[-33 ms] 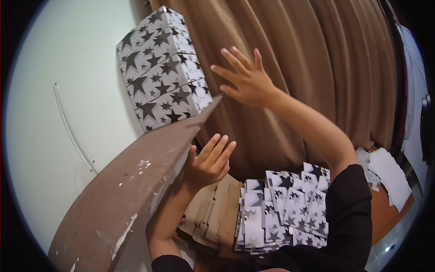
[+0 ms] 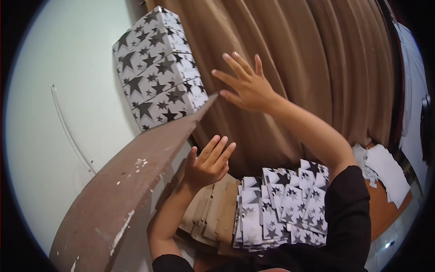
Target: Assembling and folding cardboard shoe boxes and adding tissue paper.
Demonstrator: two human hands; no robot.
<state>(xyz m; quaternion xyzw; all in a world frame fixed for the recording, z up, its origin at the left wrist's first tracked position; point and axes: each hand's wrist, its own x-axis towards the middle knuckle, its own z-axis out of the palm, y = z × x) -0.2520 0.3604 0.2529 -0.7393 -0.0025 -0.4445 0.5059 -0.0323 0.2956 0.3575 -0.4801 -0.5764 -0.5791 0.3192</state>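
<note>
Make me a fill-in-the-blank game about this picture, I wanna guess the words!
1. The dark shapes printed on the stacked boxes are ____.
2. The curtain behind the right hand is coloured ____.
3. The number of things held in the left hand is ____.

Missing words: stars; brown; zero.

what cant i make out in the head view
Head view: the far side of the stacked star boxes, hidden by their near faces.
Head view: part of the flat star-patterned pieces, covered by the dark sleeve.
Head view: part of the brown cardboard, behind the left forearm.
Head view: the dark object at far right, cut off by the picture's round rim.
</note>
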